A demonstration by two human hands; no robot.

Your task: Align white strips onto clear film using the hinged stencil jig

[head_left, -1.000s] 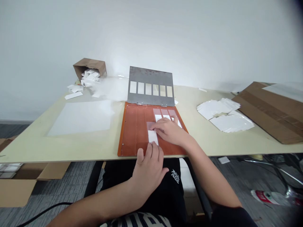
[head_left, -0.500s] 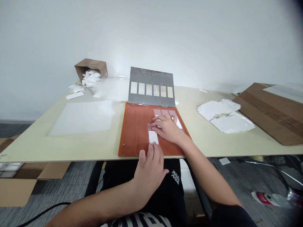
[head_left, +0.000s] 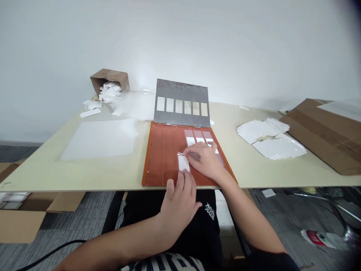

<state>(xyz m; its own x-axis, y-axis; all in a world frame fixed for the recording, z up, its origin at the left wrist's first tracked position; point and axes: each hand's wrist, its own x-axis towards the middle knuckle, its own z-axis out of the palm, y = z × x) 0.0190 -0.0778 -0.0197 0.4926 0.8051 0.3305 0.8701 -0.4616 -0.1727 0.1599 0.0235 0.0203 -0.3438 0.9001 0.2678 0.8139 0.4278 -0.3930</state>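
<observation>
A white card in a clear plastic sleeve (head_left: 183, 162) lies on the orange-brown board (head_left: 158, 158) of a hinged frame. At its near end, my left hand (head_left: 179, 203) rests its outstretched fingertips on it, thumb apart. Over the card's far end, my right hand (head_left: 204, 158) pinches the sleeve's clear flap, which is lifted and folded, with a shiny edge showing. Beyond that hand, several more sleeved white cards (head_left: 190, 141) lie in a row with their clear ends pointing away; my hand partly hides them. The grey metal plate (head_left: 182, 90) with rectangular cut-outs stands raised behind the board.
A small cardboard box (head_left: 124, 78) on its side spills white cards at the back left. A translucent sheet (head_left: 98, 139) lies left of the board. Fanned white sleeves (head_left: 279, 146) and a large cardboard box (head_left: 324, 131) are on the right.
My right hand has drawn closer to me, from flat over the far cards into a pinch. The clear flap has gone from flat to lifted. My left hand has stayed put.
</observation>
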